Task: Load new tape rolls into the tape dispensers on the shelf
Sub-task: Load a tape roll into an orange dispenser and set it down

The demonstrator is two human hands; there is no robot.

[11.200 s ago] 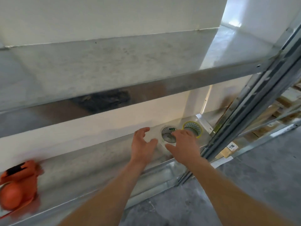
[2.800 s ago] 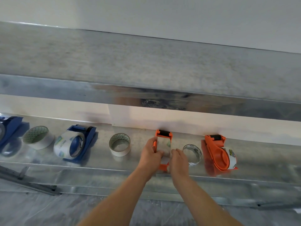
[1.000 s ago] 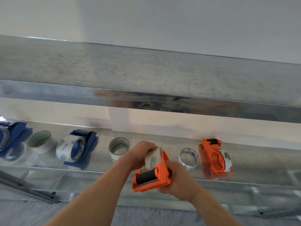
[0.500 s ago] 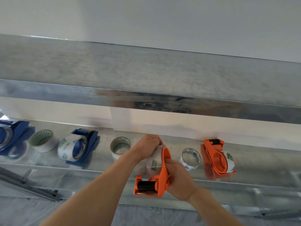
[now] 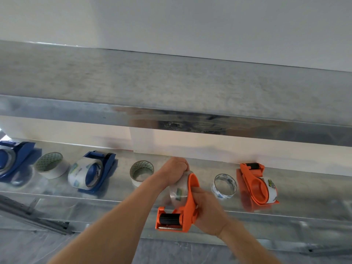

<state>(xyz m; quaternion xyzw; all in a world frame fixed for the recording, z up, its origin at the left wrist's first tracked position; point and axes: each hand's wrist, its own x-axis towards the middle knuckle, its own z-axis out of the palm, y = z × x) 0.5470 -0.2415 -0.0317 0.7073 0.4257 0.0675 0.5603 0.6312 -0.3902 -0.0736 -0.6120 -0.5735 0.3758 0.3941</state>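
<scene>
- Tape roll [image 5: 178, 193], clear with small green marks, is sitting inside the orange dispenser [image 5: 191, 184], pressed against the left face of its orange loop; both are being held in the air just in front of the lower shelf [image 5: 304, 189], not resting on it
- The left hand [image 5: 174, 171] is gripping the roll from above; its fingers [image 5: 182, 165] are curling tightly over the roll's upper rim, so the roll is lying under the knuckles and against the palm
- The right hand [image 5: 208, 206] is clasping the dispenser from the right; its thumb is lying across the lower part of the orange loop, touching it; the other fingers are wrapping round the far side and are mostly hidden
- The dispenser's black roller [image 5: 169, 218] is pointing down and toward the person, below both hands; no finger is touching it
- On the shelf to the right, a loose clear roll [image 5: 224, 185] is lying flat, just beside a second orange dispenser [image 5: 257, 185], which is carrying its own roll
- To the left, a white roll [image 5: 142, 173] is lying flat near the left wrist; further left a blue dispenser [image 5: 95, 174] is holding a printed clear roll; then comes another white roll [image 5: 50, 164]; a second blue dispenser [image 5: 11, 159] is being cut off by the picture's edge
- An upper metal shelf [image 5: 171, 82] is running across the view above everything
</scene>
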